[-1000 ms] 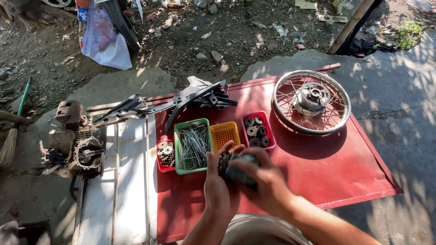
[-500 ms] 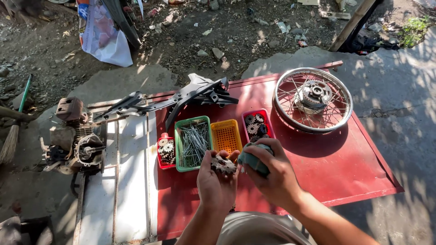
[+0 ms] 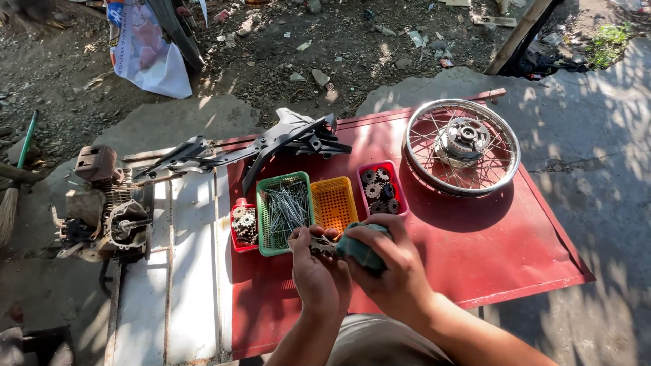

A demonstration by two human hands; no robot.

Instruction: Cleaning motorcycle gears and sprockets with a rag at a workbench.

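- Left hand (image 3: 319, 271) is curling its fingers shut around a small metal part (image 3: 322, 245), held upright.
- Right hand (image 3: 393, 268) is gripping a green rag (image 3: 359, 249), pressing against that part.
- Both forearms are converging below it.

Metal part (image 3: 324, 245) largely hidden between left hand (image 3: 317, 271) and right hand (image 3: 390, 268); its kind cannot be told. Green cloth (image 3: 359, 251) mostly covered by right fingers (image 3: 380, 234). Both forearms cut off at near edge. Broom (image 3: 12, 196) cut off at left edge.
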